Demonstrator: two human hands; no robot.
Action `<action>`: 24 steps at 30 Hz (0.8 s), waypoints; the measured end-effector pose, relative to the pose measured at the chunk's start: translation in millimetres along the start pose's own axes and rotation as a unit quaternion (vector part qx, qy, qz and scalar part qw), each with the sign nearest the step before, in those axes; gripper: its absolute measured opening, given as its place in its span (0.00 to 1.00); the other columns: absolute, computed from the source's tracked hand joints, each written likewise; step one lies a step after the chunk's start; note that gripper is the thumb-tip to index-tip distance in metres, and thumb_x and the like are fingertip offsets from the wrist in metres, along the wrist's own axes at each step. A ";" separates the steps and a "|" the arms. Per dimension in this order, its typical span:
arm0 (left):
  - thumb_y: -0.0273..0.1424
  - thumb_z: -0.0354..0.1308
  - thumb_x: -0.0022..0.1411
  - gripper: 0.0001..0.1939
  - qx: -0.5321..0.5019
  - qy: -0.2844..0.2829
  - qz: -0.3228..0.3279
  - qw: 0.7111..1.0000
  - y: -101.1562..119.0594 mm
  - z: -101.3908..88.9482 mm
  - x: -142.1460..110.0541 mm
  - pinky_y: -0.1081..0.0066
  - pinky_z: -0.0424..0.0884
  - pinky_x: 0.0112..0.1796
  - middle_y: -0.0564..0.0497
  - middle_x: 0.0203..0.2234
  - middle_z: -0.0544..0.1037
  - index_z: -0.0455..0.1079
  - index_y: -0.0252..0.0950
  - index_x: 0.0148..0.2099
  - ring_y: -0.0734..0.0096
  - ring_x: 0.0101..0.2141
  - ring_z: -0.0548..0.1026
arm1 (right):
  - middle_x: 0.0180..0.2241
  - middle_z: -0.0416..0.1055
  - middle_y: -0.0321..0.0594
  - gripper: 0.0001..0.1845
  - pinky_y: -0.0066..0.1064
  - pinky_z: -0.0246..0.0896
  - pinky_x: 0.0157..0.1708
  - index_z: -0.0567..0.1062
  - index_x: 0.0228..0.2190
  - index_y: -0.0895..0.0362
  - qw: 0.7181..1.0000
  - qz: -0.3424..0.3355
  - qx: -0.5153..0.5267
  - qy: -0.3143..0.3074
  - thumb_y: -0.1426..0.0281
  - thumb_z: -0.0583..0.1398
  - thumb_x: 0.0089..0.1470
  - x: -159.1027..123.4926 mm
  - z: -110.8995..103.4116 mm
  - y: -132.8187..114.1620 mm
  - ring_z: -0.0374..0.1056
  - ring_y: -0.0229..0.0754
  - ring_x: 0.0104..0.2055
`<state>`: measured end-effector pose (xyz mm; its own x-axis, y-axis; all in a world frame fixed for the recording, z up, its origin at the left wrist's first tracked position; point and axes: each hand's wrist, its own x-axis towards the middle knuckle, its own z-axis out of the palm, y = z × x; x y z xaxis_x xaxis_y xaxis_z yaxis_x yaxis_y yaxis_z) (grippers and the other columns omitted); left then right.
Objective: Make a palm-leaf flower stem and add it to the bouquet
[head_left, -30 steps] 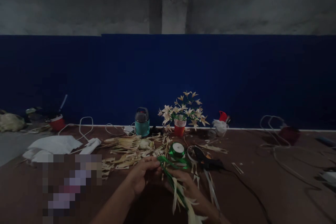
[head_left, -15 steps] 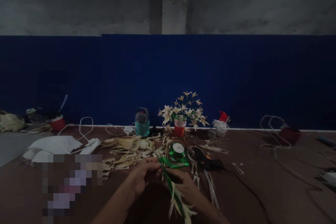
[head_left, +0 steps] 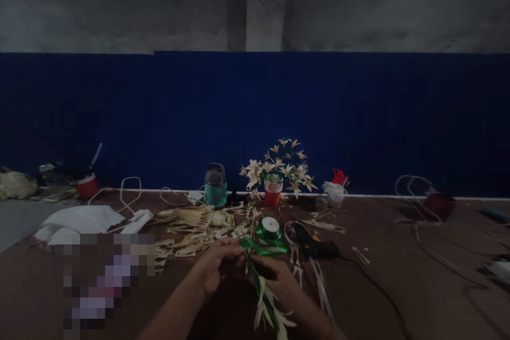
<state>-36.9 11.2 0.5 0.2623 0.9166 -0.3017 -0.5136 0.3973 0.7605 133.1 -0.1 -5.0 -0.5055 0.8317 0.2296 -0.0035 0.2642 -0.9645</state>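
Between both hands (head_left: 249,271), clamped on its top, the flower stem (head_left: 266,303) points petals-down toward the camera.

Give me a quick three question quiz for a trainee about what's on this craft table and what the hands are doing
1. True or false: the left hand and right hand both hold the green-wrapped flower stem.
2. Multiple choice: the green ribbon spool lies (a) in the red cup, (b) on the brown table just beyond the hands, (c) on the white cloth.
3. What stands in the red cup by the blue wall?

Key:
1. True. Pale petals hang from the stem's near end.
2. b
3. A bouquet of pale handmade flowers, right of the teal jar.
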 end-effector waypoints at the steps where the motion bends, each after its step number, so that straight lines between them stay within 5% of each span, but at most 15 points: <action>1: 0.20 0.62 0.39 0.11 0.000 0.001 0.000 1.000 -0.5 -0.1 0.4 0.79 0.63 0.22 0.57 0.14 0.68 0.61 0.33 0.22 0.80 0.17 0.68 | 0.40 0.73 0.42 0.19 0.37 0.59 0.46 0.73 0.43 0.54 1.000 0.002 0.001 0.004 0.67 0.61 0.46 -0.1 0.0 1.4 0.67 0.47 0.43; 24: 0.20 0.62 0.39 0.10 0.019 -0.009 0.002 1.000 -3.3 0.2 0.1 0.79 0.63 0.22 0.55 0.14 0.69 0.62 0.32 0.21 0.80 0.17 0.68 | 0.38 0.73 0.42 0.19 0.36 0.60 0.44 0.73 0.41 0.58 0.999 0.019 0.050 -0.010 0.63 0.60 0.47 0.5 2.1 7.8 0.67 0.46 0.43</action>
<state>-35.0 10.1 -1.9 0.2753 0.9168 -0.2892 -0.4834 0.3921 0.7827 131.0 1.3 -12.6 -0.5244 0.8300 0.1901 -0.0691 0.1810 -0.9810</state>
